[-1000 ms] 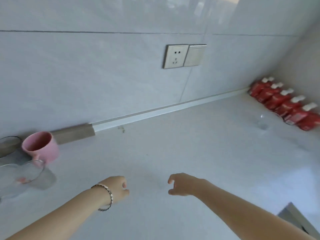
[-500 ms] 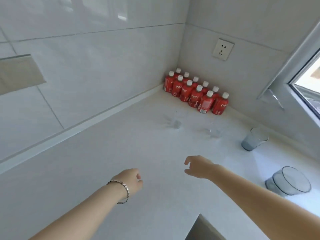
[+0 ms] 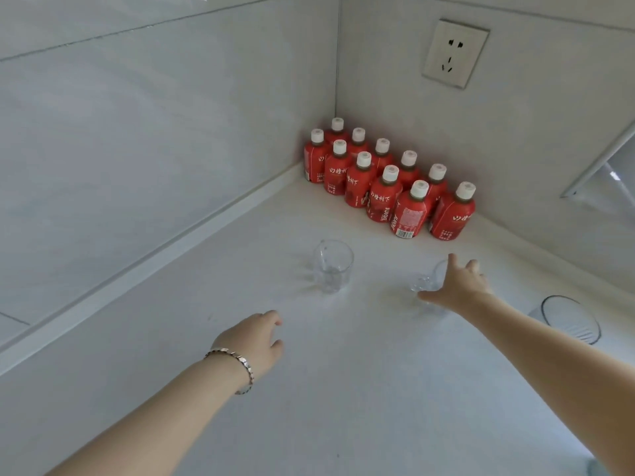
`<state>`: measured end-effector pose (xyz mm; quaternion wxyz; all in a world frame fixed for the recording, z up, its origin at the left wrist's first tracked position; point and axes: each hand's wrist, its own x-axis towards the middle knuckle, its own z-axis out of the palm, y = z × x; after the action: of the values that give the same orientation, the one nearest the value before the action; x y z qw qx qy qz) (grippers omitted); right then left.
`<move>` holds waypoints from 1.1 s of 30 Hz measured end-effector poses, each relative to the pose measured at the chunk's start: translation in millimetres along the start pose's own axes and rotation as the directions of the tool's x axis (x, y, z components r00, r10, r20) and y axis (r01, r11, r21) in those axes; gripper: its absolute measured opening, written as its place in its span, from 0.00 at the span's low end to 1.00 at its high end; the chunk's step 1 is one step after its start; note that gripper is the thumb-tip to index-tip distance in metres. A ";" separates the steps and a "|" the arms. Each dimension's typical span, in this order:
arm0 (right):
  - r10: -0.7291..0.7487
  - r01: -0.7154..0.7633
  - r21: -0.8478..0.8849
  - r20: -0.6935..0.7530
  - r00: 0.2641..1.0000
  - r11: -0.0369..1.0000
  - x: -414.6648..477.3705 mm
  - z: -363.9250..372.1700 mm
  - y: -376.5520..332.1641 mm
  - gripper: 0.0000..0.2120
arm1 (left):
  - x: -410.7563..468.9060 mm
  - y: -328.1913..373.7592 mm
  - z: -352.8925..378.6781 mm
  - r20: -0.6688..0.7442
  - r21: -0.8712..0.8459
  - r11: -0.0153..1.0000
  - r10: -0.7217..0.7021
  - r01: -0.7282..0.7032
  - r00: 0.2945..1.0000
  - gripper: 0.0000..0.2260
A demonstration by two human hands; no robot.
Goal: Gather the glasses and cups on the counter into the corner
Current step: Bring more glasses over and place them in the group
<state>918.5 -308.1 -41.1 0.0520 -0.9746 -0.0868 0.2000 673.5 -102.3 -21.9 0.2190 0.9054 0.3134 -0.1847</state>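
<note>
1. The corner of the white worktop (image 3: 343, 389) is occupied by a double row of red juice bottles (image 3: 388, 187) standing upright against the wall.
2. A clear handled glass (image 3: 332, 266) is seen upright on the worktop, near the bottles but apart from them; it is not touched by either hand.
3. The right hand (image 3: 458, 286) is spread open with fingers extended around a second clear glass (image 3: 426, 281). The glass is partly hidden by the hand, so whether contact is made cannot be told; no closed grip is seen.
4. The left hand (image 3: 256, 341) is held loosely curled above bare worktop, short of the handled glass, with nothing in it.
5. A greyish tumbler (image 3: 568, 319) is noted at the right, well apart from the corner and partly hidden by the right forearm.
6. Progress is judged as early: the two clear glasses are close to the corner yet not set against the bottles, and the tumbler remains far out.
7. Remaining work is judged to be the taking of the second glass, its placement beside the bottles, then the same for the handled glass and the tumbler. Any cups outside this view cannot be accounted for.
</note>
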 end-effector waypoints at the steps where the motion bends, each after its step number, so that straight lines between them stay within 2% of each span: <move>1: -0.010 0.011 0.039 -0.031 0.999 0.999 3.3 2.2 2.5 0.42 | 10.0 4.8 -3.8 -0.017 0.028 0.999 0.023 -0.022 1.000 0.18; 4: -0.125 0.129 0.077 -0.061 0.990 0.989 3.1 3.0 9.5 0.38 | 43.0 25.3 -17.5 -0.081 0.155 0.979 0.146 -0.133 0.986 0.27; 7: -0.272 0.272 0.044 -0.016 0.962 0.961 -6.7 0.5 14.7 0.43 | 84.4 49.5 -30.6 -0.112 0.292 0.923 0.295 -0.252 0.949 0.37; 11: -0.418 0.417 0.041 0.030 0.908 0.908 -20.7 -2.5 17.7 0.45 | 134.7 75.4 -31.8 -0.023 0.462 0.837 0.342 -0.293 0.939 0.45; 14: -0.456 0.453 0.053 0.068 0.887 0.890 -29.4 -4.7 15.3 0.41 | 145.2 86.9 -27.5 0.099 0.525 0.786 0.323 -0.325 0.941 0.44; 17: -0.483 0.481 0.050 0.087 0.871 0.876 -36.5 -2.4 11.0 0.40 | 135.5 94.4 -26.8 0.081 0.525 0.795 0.310 -0.305 0.947 0.36; 20: -0.519 0.516 0.052 0.111 0.848 0.855 -47.8 0.2 2.4 0.40 | 105.4 88.9 -25.0 0.067 0.414 0.889 0.184 -0.195 0.981 0.33; 22: -0.557 0.556 0.048 0.127 0.821 0.830 -60.0 2.9 -8.1 0.41 | 76.0 72.1 -18.5 0.025 0.226 0.969 0.101 -0.104 0.995 0.34; 24: -0.608 0.609 0.035 0.139 0.782 0.792 -77.4 7.2 -23.7 0.43 | 41.5 46.2 -9.2 -0.039 0.038 0.999 0.029 -0.027 0.999 0.35; 27: -0.703 0.715 -0.013 0.167 0.691 0.699 -113.2 17.3 -58.0 0.43 | -20.1 -3.6 1.9 -0.147 -0.168 0.982 -0.114 0.089 0.983 0.37; 30: -0.787 0.811 -0.031 0.222 0.575 0.584 -162.7 35.8 -102.1 0.42 | -89.4 -65.5 8.0 -0.254 -0.218 0.955 -0.253 0.200 0.934 0.44; 33: -0.852 0.889 -0.026 0.274 0.445 0.456 -228.3 63.5 -151.4 0.41 | -163.0 -138.7 17.0 -0.330 -0.270 0.913 -0.385 0.304 0.862 0.45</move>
<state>664.1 -199.0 8.4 0.0561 -0.7619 -0.5974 0.2437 460.4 -92.2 1.8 0.2118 0.8245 0.5246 -0.0098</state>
